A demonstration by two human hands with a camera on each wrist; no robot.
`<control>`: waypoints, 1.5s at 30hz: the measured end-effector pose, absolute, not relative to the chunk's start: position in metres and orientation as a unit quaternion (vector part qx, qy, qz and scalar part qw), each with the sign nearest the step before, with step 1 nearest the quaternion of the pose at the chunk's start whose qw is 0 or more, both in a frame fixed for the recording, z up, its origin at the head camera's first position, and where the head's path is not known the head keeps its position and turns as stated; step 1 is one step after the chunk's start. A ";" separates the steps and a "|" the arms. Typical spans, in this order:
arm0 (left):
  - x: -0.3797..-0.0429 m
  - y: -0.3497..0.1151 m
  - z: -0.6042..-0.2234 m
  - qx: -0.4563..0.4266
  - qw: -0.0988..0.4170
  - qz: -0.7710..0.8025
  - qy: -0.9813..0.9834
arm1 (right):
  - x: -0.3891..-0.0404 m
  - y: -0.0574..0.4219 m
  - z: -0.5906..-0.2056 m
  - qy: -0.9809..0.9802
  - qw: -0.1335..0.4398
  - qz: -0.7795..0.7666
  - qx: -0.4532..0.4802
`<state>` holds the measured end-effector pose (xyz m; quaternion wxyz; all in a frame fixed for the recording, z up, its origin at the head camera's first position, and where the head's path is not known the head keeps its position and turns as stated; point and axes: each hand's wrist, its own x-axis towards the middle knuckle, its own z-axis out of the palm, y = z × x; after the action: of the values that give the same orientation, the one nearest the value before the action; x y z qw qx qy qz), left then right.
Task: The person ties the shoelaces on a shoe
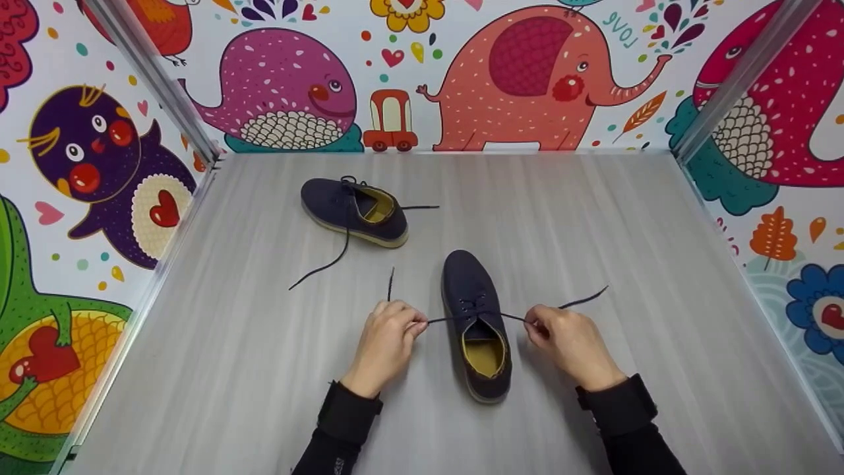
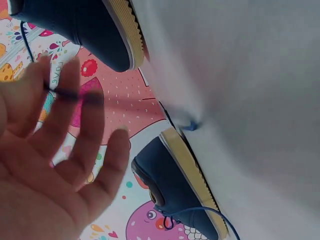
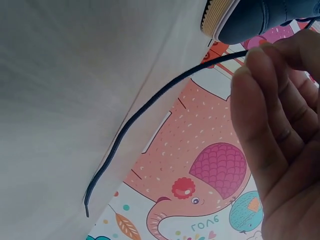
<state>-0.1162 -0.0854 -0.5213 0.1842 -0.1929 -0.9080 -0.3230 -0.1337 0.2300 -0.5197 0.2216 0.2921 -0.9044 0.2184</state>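
Observation:
A navy lace-up shoe (image 1: 469, 284) with a yellow lining stands between the two hands, toe pointing away. The left hand (image 1: 388, 340) pinches one end of its dark shoelace (image 1: 440, 320) between thumb and index finger, left of the shoe. On the other side the right hand (image 1: 570, 340) pinches the other half of the lace, and a loose tail (image 3: 150, 102) trails past its fingers. Both lace halves stretch nearly straight out from the shoe's eyelets. In the left wrist view the other fingers of the left hand (image 2: 65, 145) are spread, with the lace crossing them.
A second navy shoe (image 1: 356, 214) stands further back on the left, its laces loose on the grey wood-look table (image 1: 231, 343). Printed cartoon panels (image 1: 283, 92) with metal edge rails (image 1: 151, 72) wall in the back and both sides.

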 end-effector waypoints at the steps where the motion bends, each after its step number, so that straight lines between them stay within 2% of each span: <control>1: -0.115 -0.084 -0.521 -0.188 0.183 -0.326 -0.908 | -0.133 0.230 -0.520 -0.904 0.221 0.221 0.291; 6: -0.107 -0.078 -0.514 -0.145 0.131 -0.385 -0.902 | -0.132 0.228 -0.521 -0.906 0.209 0.233 0.286; 15: -0.097 -0.063 -0.523 -0.114 -0.026 -0.523 -0.844 | -0.129 0.227 -0.523 -0.910 0.200 0.233 0.280; 20: -0.108 -0.058 -0.531 -0.049 -0.072 -0.609 -0.789 | -0.128 0.228 -0.524 -0.911 0.197 0.236 0.275; 27: -0.138 -0.052 -0.525 0.047 -0.077 -0.734 -0.674 | -0.125 0.227 -0.526 -0.914 0.189 0.238 0.270; 35: -0.162 -0.042 -0.503 0.062 -0.034 -0.746 -0.662 | -0.120 0.224 -0.526 -0.911 0.201 0.234 0.274; 40: -0.178 -0.036 -0.482 -0.006 0.013 -0.730 -0.683 | -0.118 0.223 -0.527 -0.906 0.201 0.234 0.289; 45: -0.190 -0.026 -0.457 -0.135 0.044 -0.677 -0.722 | -0.116 0.221 -0.528 -0.904 0.200 0.240 0.293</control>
<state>-0.1903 -0.0258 -0.4573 0.0442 -0.1349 -0.7220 -0.6772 -0.1164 0.2209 -0.5279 0.1999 0.2934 -0.9036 0.2399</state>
